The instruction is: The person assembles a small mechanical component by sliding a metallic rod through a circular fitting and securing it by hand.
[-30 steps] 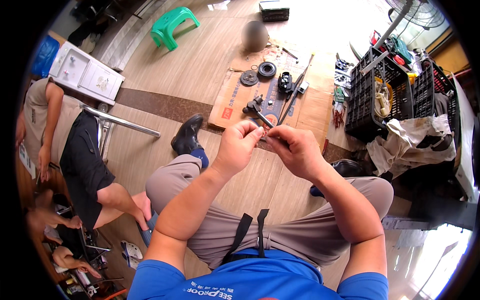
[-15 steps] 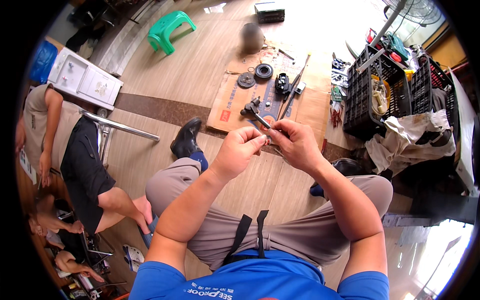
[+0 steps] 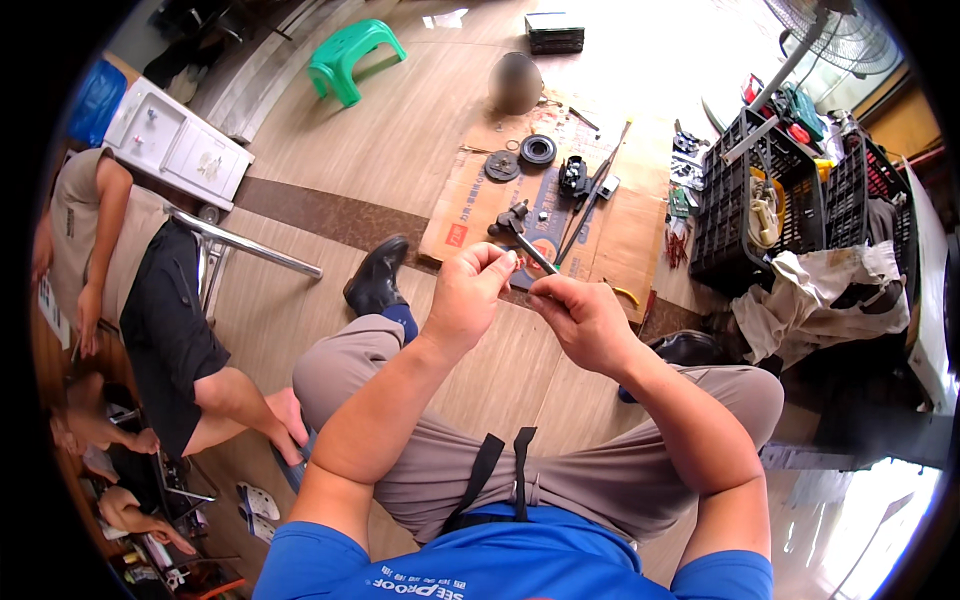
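Observation:
My left hand (image 3: pixel 470 298) is closed in a pinch, with a small reddish piece (image 3: pixel 522 262) showing at its fingertips. To its right, a short gap away, my right hand (image 3: pixel 585 318) has its thumb and fingers pressed together; whether anything is between them is too small to make out. Just beyond both hands, a black rod-like part with a thick knobbed end (image 3: pixel 512 216) points toward my fingers. Behind it are a cardboard sheet (image 3: pixel 455 205), a dark ring (image 3: pixel 537 150), a flat grey disc (image 3: pixel 502 166) and a black block-shaped part (image 3: pixel 573 177).
Black plastic crates (image 3: pixel 728 245) with tools and cloth stand at the right, near a fan (image 3: pixel 835 35). A green stool (image 3: pixel 358 60) is at the upper left. Another person sits at the left beside a metal tube (image 3: pixel 245 243). A yellow-handled tool (image 3: pixel 626 294) lies by the cardboard's near edge.
My right hand has moved right and slightly toward me, away from my left hand. My left hand has shifted a little forward and keeps its pinch. The view has tilted slightly.

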The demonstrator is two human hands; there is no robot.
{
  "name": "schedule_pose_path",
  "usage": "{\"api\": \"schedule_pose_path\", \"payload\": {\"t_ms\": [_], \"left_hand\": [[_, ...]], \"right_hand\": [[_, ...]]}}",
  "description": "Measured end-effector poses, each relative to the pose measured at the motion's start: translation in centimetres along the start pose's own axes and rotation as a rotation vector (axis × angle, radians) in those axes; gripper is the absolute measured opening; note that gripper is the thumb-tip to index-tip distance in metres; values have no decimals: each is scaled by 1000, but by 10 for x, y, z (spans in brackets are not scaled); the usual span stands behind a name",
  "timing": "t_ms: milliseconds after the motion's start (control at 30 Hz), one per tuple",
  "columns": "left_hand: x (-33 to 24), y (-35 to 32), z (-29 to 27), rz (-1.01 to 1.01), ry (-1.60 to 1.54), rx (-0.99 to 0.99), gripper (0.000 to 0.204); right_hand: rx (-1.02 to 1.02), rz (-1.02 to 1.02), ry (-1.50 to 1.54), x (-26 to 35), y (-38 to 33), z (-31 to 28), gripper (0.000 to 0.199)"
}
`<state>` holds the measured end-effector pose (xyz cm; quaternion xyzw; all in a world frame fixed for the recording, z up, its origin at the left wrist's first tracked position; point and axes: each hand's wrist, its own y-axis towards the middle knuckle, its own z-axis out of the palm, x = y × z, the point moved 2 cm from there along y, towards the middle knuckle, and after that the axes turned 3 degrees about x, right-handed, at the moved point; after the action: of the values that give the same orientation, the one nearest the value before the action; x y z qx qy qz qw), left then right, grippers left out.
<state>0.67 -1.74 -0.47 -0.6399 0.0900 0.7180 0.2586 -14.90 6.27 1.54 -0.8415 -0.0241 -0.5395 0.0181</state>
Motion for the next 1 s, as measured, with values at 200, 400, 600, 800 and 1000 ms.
{"api": "schedule_pose_path", "payload": {"t_ms": [200, 400, 600, 800, 1000], "left_hand": [[-3, -2, 3, 1, 211, -45, 15], [-6, -5, 8, 129, 381, -29, 16], [-7, -10, 18, 179, 546, 108, 16], [-12, -15, 23, 119, 561, 157, 16], [-8, -15, 23, 34, 501, 253, 15]], "right_hand": [[-1, -68, -44, 12, -3, -4, 10], [-57, -44, -4, 17, -3, -13, 9], [-178, -62, -10, 7, 6, -30, 8], [-213, -36, -53, -1, 11, -34, 11], [-223, -29, -94, -11, 14, -33, 12]]}}
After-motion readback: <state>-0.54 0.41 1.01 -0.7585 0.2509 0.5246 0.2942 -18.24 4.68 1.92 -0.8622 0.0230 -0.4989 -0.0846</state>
